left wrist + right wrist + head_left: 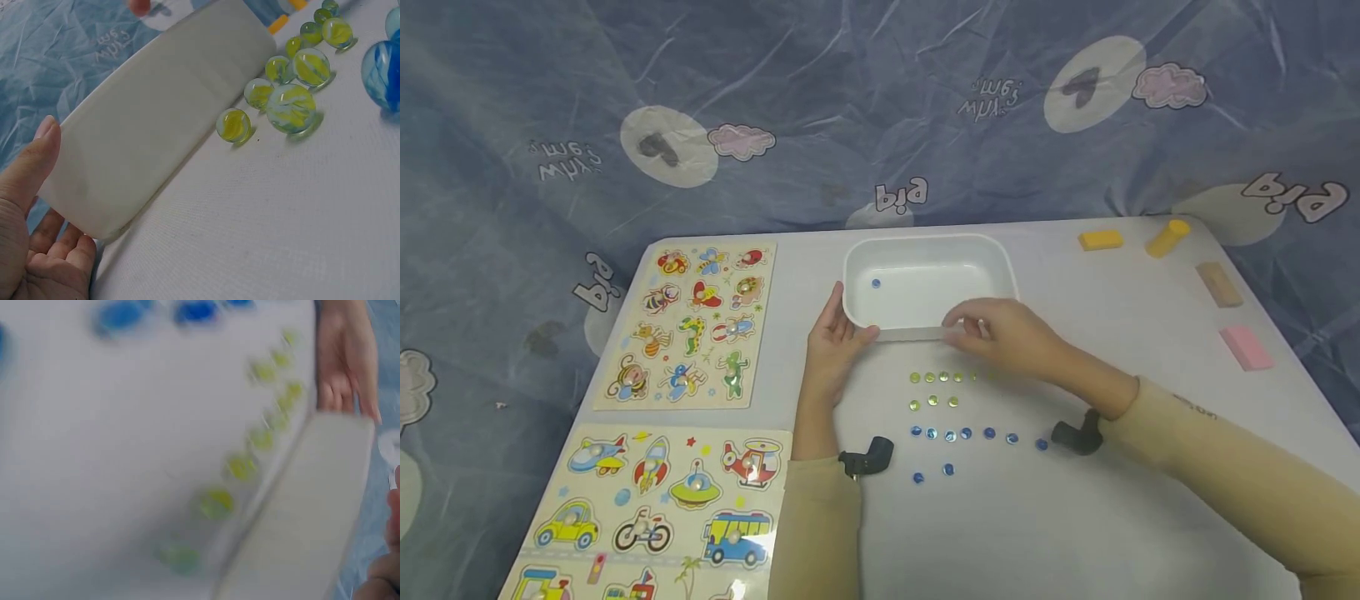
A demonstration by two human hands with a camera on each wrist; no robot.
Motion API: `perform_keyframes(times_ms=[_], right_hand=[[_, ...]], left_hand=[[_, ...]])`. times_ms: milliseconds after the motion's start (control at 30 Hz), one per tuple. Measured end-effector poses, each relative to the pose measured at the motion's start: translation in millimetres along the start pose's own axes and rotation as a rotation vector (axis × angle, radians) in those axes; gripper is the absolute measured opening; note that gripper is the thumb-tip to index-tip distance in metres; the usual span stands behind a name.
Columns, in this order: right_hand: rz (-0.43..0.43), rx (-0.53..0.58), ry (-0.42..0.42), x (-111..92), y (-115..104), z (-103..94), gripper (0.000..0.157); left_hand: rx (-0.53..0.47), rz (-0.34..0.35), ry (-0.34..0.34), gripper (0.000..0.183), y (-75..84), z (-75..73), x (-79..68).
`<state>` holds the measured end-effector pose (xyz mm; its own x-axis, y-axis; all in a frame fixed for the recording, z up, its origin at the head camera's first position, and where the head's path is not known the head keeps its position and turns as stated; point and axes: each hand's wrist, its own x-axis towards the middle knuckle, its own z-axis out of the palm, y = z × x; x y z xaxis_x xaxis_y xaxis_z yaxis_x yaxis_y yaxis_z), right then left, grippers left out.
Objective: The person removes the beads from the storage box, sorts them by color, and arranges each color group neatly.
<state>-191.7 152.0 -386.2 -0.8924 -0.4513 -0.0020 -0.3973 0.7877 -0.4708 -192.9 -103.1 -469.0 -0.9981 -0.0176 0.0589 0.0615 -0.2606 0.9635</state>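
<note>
A white plastic tray (925,334) stands at the middle of the table with one blue glass marble (876,283) inside. My left hand (837,354) holds its near left corner, thumb at the rim and fingers around the side. The right hand (1000,333) is over the near right rim, its fingers bent and parted, with no marble showing between them. In front of the tray lie two rows of yellow-green marbles (932,400), partly hidden by my right hand. Closer to me are several blue marbles (951,436) in a long row and a short one.
On the left lie a wooden insect puzzle board (760,333) and a vehicle puzzle board (681,467). Along the right side sit a yellow block (1101,240), a yellow cylinder (1167,239), a brown block (1219,284) and a pink block (1247,347). A printed blue cloth (820,100) hangs behind the table.
</note>
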Motion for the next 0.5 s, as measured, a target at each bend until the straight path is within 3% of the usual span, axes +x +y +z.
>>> perform_keyframes(times_ms=[167,333,500], right_hand=[[0.033,0.011,-0.028,43,16,-6.6,0.034],[0.064,0.031,-0.177,77,34,-1.0,0.032],[0.081,0.095,-0.356,94,38,9.4,0.023]], left_hand=[[-0.007,-0.006,-0.002,0.089,0.7,-1.2,0.3],[-0.011,-0.018,-0.010,0.090,2.6,-0.7,0.0],[0.000,-0.017,-0.009,0.092,2.9,0.0,-0.4]])
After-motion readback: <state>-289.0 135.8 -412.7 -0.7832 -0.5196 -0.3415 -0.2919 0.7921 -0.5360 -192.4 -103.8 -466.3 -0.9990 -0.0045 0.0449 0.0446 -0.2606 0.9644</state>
